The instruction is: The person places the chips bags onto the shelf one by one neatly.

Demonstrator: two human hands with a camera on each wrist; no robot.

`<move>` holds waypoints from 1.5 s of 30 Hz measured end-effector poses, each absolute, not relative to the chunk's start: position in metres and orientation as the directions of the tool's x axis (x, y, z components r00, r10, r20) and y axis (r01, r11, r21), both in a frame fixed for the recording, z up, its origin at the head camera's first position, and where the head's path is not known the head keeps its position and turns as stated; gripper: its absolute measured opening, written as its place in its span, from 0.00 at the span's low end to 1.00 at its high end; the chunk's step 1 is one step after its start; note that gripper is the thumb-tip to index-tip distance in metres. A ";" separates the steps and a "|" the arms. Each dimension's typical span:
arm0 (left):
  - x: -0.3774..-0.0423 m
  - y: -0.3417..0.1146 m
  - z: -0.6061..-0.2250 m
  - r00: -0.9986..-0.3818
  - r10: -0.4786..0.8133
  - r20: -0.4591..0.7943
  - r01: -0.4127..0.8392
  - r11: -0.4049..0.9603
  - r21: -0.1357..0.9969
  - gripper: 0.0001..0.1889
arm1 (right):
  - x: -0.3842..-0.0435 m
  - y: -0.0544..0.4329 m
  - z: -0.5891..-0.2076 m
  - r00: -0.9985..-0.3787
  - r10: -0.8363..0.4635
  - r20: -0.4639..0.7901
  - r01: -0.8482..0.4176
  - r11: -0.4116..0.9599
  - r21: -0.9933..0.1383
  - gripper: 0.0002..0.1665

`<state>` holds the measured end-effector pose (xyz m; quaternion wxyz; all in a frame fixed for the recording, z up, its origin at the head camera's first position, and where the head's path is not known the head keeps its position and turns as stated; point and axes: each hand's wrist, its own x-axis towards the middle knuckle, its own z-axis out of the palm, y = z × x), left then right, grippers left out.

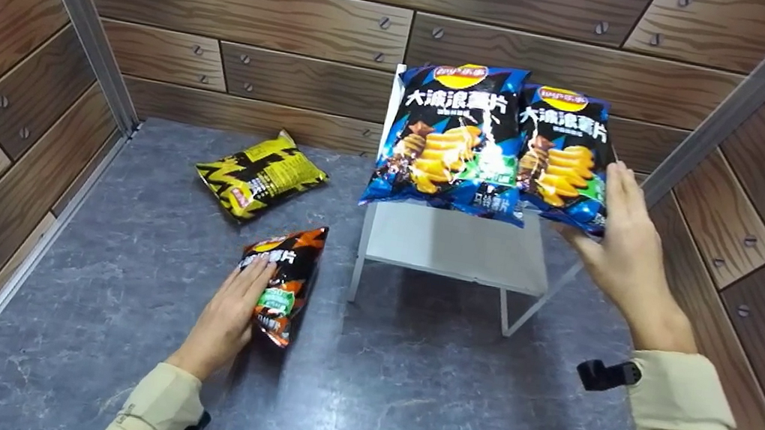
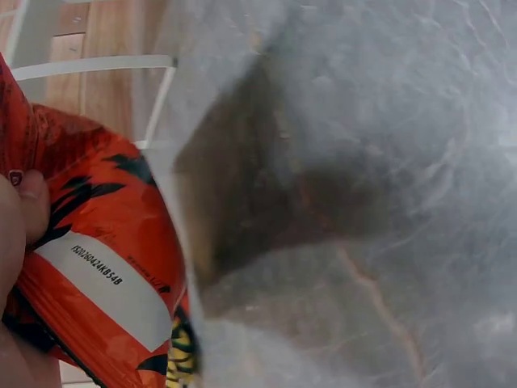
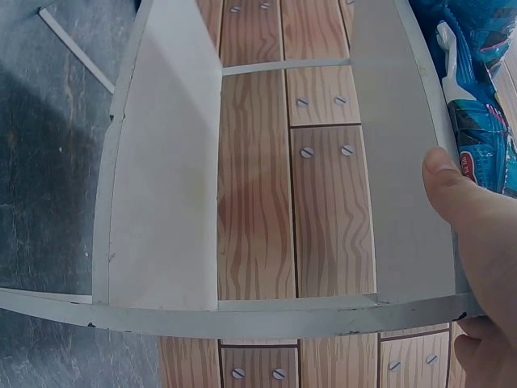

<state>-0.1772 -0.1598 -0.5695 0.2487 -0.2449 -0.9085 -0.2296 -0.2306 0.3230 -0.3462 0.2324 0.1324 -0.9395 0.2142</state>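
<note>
My left hand (image 1: 228,321) holds an orange-and-black bag of potato chips (image 1: 298,274) above the floor, fingers across its front. In the left wrist view the thumb presses the orange back of the bag (image 2: 105,234). Two blue-and-black chip bags, a left one (image 1: 450,142) and a right one (image 1: 564,159), lie side by side on top of a white metal rack (image 1: 457,245). Against the right bag's outer edge rests my right hand (image 1: 624,244), its fingers fairly straight. The thumb lies by the rack's top edge in the right wrist view, near blue packaging (image 3: 481,133).
On the floor (image 1: 115,281) at the back left lies a yellow-and-black chip bag (image 1: 263,174). Wood-patterned walls (image 1: 305,21) enclose the space on the left, back and right. Under the rack's top is a lower white shelf, with thin legs below.
</note>
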 end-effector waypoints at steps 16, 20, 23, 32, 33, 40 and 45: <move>-0.150 -0.174 -0.538 -0.635 0.445 0.632 0.705 0.669 0.237 0.45 | -0.231 0.324 -0.348 -0.854 -0.148 0.498 -0.348 0.874 -0.338 0.56; -0.145 -0.173 -0.528 -0.615 0.468 0.635 0.728 0.645 0.231 0.45 | -0.230 0.326 -0.347 -0.856 -0.144 0.497 -0.343 0.877 -0.336 0.56; -0.141 -0.170 -0.521 -0.615 0.482 0.625 0.732 0.644 0.224 0.45 | -0.230 0.326 -0.347 -0.856 -0.142 0.497 -0.341 0.878 -0.336 0.56; -0.136 -0.152 -0.505 -0.587 0.509 0.630 0.765 0.604 0.225 0.47 | -0.230 0.325 -0.348 -0.854 -0.148 0.499 -0.349 0.874 -0.339 0.55; -0.136 -0.150 -0.503 -0.586 0.513 0.627 0.768 0.598 0.229 0.47 | -0.230 0.325 -0.348 -0.855 -0.147 0.498 -0.348 0.874 -0.339 0.56; -0.134 -0.134 -0.494 -0.585 0.535 0.610 0.777 0.587 0.230 0.47 | -0.231 0.324 -0.348 -0.844 -0.159 0.512 -0.365 0.870 -0.332 0.55; -0.134 -0.123 -0.489 -0.564 0.565 0.603 0.802 0.550 0.235 0.46 | -0.232 0.324 -0.348 -0.833 -0.166 0.528 -0.378 0.867 -0.324 0.55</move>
